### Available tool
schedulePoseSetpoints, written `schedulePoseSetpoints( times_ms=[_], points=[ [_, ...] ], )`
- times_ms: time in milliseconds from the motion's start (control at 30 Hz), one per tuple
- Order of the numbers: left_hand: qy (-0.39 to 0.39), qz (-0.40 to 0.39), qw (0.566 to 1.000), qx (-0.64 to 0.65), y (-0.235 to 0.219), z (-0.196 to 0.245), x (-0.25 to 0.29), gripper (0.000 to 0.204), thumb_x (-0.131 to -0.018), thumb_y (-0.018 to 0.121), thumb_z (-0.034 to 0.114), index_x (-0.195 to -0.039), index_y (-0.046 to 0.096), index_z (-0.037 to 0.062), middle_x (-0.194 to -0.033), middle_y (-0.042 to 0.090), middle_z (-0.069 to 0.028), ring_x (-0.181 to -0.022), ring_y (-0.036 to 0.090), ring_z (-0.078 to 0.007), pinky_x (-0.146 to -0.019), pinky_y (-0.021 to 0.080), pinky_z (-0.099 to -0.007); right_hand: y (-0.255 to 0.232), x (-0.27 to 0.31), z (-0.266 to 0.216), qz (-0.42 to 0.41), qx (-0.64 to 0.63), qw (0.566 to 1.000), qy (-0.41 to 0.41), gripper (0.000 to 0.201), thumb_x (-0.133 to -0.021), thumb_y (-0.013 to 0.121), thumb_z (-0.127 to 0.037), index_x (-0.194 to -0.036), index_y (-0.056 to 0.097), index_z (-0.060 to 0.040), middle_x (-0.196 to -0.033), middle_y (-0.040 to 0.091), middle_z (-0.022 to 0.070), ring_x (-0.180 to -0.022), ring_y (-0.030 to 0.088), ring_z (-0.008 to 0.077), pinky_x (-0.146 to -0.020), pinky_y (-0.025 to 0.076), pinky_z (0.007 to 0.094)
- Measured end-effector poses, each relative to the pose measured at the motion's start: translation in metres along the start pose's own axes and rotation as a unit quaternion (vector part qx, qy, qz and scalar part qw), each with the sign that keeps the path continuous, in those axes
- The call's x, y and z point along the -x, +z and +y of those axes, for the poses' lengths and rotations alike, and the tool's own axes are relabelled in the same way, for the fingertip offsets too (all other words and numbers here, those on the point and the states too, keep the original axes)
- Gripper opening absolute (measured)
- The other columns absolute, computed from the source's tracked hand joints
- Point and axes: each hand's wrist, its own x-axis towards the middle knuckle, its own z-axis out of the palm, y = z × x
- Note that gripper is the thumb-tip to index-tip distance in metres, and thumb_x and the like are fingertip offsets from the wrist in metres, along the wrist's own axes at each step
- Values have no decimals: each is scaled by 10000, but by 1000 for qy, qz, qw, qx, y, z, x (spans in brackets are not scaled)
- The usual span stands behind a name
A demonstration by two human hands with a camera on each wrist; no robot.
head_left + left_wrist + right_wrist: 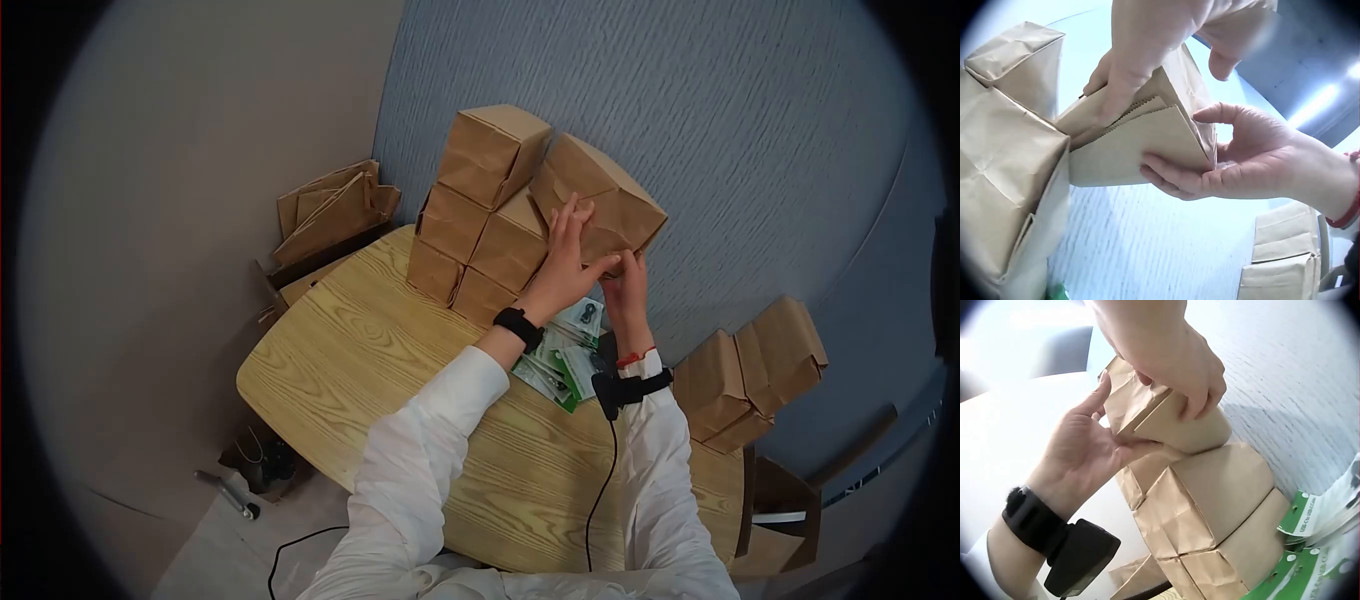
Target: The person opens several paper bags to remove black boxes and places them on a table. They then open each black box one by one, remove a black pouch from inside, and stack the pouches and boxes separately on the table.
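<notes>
Both hands hold a folded-top brown paper bag [600, 190] tilted beside the upper bags of a stack. The left hand [565, 260] has its fingers spread over the bag's near face and its thumb by the lower edge. My right hand [628, 295] grips the lower right edge. In the left wrist view, the right hand [1247, 153] has its thumb and fingers on either side of the bag's edge, near a zigzag-cut flap [1141, 137]. The right wrist view shows the left hand [1088, 450] around a corner, fingers partly hidden underneath, and the right hand [1169, 359] above.
Several brown bags [450, 220] stand stacked against the blue wall [700, 120]. Green-and-white packets [565, 365] lie on the wooden table [340, 340] below the hands. More bags [745, 375] stand at the right, and folded paper bags [330, 210] at the left.
</notes>
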Motion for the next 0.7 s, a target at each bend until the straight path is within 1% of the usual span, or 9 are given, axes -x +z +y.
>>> schedulePoseSetpoints(
  times_ms=[100,167,233,300,333,367,433,567,700],
  points=[
    [-27,-31,993,115,7,18,12,838,-804,747,279,-1397,209,34,-1443,208,-189,-1362,275,-320,-1092,326,-421,-11,30,-18,22,7,999,-48,448,-842,487,-35,-1281,403,-63,-1147,548,73,-989,579,191,-799,500,335],
    [-90,-56,964,246,8,36,27,1000,-757,793,280,-1432,89,61,-1450,198,-162,-1354,288,-301,-1073,354,-424,-13,60,-40,27,89,988,-124,484,-804,495,-16,-1280,419,-61,-1130,552,59,-969,581,174,-797,493,307],
    [-135,-49,939,313,1,66,45,1058,-724,817,284,-1438,70,55,-1441,221,-174,-1336,309,-303,-1064,352,-429,-20,93,-56,46,129,984,-112,578,-756,518,1,-1321,415,-57,-1229,511,92,-1083,545,196,-888,457,302],
    [-208,-25,884,419,-1,94,66,1208,-641,876,267,-1449,4,49,-1426,250,-168,-1293,364,-294,-1041,373,-413,-35,129,-63,0,341,917,-208,669,-727,546,8,-1374,389,-61,-1355,418,143,-1248,434,240,-999,380,327],
    [-214,-39,880,422,-1,103,81,1208,-641,876,267,-1449,4,49,-1426,250,-168,-1293,364,-294,-1041,373,-413,-40,152,-68,-1,414,887,-204,735,-702,599,-16,-1401,380,-80,-1439,304,200,-1352,299,309,-1067,304,388],
    [-221,-47,883,412,-3,111,97,1203,-643,874,259,-1446,2,60,-1425,250,-161,-1298,356,-287,-1045,370,-411,-40,177,-76,14,415,888,-199,735,-702,599,-16,-1401,380,-80,-1439,304,200,-1352,299,309,-1067,304,388],
    [-237,-73,881,402,-11,127,130,1197,-645,873,252,-1444,0,71,-1425,250,-153,-1303,348,-279,-1049,366,-410,-36,223,-85,2,554,806,-210,749,-679,670,-72,-1384,417,-100,-1427,298,228,-1324,303,380,-1057,290,451],
    [-373,-128,821,414,-26,156,190,1077,-711,822,219,-1420,20,100,-1422,250,-138,-1323,313,-257,-1070,334,-393,-45,296,-81,19,625,769,-130,779,-664,739,-147,-1381,436,-129,-1400,312,228,-1229,338,391,-1008,289,473],
    [-508,-158,723,441,-42,177,234,888,-828,717,242,-1411,58,119,-1422,254,-121,-1325,298,-239,-1085,310,-384,-52,344,-71,50,616,785,-36,765,-688,721,-119,-1390,418,-125,-1400,317,205,-1235,341,368,-1027,294,441]
  ],
)
